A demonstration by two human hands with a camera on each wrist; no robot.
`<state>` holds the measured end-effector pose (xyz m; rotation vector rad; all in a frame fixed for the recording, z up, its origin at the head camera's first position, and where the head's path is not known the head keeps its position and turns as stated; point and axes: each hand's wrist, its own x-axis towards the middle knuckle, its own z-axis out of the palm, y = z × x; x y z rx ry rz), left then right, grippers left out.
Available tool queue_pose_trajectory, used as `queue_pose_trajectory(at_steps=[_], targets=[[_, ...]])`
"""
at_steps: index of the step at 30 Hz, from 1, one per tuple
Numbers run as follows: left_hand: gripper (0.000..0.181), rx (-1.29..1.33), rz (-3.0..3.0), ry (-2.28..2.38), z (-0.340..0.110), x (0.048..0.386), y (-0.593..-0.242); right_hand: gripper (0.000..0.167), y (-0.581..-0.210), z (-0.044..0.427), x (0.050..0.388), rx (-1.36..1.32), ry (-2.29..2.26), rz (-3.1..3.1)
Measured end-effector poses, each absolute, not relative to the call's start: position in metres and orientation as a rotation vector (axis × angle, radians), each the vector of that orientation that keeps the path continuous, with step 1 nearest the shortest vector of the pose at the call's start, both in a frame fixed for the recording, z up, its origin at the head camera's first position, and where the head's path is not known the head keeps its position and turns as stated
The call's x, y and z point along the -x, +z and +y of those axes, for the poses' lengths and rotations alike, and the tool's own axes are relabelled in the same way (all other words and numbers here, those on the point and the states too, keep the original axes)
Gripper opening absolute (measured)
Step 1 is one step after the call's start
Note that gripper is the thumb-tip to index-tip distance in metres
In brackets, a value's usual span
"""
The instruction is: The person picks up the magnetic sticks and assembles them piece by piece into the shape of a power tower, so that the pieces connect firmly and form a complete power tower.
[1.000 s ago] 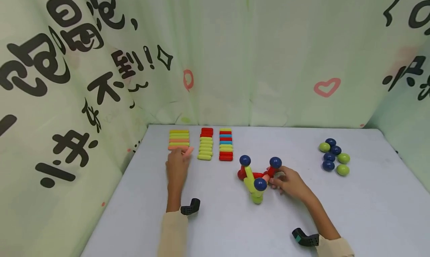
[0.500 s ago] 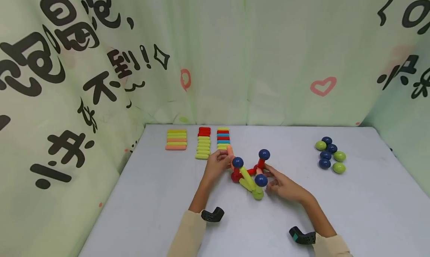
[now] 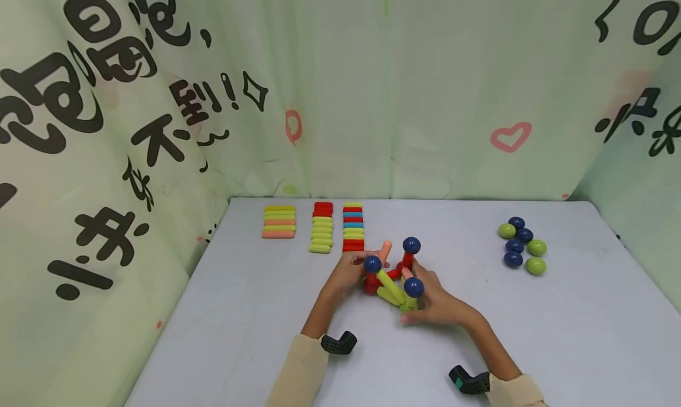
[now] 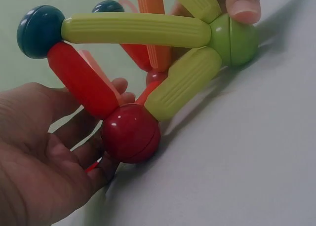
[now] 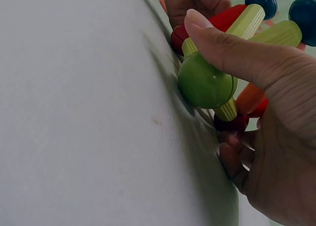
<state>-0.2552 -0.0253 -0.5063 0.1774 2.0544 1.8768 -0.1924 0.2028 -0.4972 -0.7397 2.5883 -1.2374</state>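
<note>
Construction: my head feed shows the ball-and-rod construction point(image 3: 391, 287) on the white table point(image 3: 223, 336), between both hands, with three blue balls point(image 3: 411, 245) highest on it.
Left grip: the left hand point(image 3: 348, 273) holds a salmon rod point(image 3: 385, 251), tilted, just beside one blue ball; on my left wrist feed that rod is mostly hidden behind a red rod point(image 4: 81, 80).
Right grip: the right hand point(image 3: 440, 304) grips the construction, thumb at the green ball point(image 5: 205, 80); only my right wrist feed gives me its curled fingers near a dark red ball point(image 5: 231, 123).
Green ball: largely covered from above, plain to me on both wrist feeds.
Rod rows: only overhead do I get the three rows of rods point(image 3: 321, 229), behind the left hand.
Loose balls: likewise, four blue and three green loose balls point(image 3: 537, 248) at far right.
</note>
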Motion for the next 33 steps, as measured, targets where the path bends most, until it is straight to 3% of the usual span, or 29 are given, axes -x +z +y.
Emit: queue_pose_trajectory(at_steps=[19, 25, 33], targets=[[0.022, -0.159, 2.051, 1.828, -0.0225, 0.2503, -0.5006, 0.113, -0.4963, 0.1973, 0.1853, 0.741, -1.141, 2.743], [0.028, -0.184, 2.029, 1.845, -0.0234, 0.2524, -0.5019, 0.108, -0.495, 0.1972, 0.1861, 0.761, -1.157, 2.727], [0.031, -0.202, 1.988, 1.882, -0.024, 0.2514, -0.501, 0.118, -0.4987, 0.1937, 0.1886, 0.736, -1.155, 2.731]])
